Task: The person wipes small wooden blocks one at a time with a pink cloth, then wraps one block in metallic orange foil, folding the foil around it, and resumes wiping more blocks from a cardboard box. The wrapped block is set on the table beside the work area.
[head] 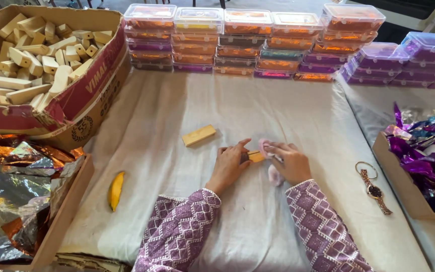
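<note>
Both hands meet on a small yellow block (256, 156) in the middle of the bench (177, 126). The left hand (230, 163) pinches it. The right hand (288, 162) holds a pink cloth (273, 174) against it.

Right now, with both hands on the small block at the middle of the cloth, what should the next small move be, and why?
Probably keep the left hand pinning the small wooden block and draw the pink cloth along it with the right hand. Both hands meet at the block, the cloth lies bunched at its right end, and a second block lies apart, untouched.
</note>
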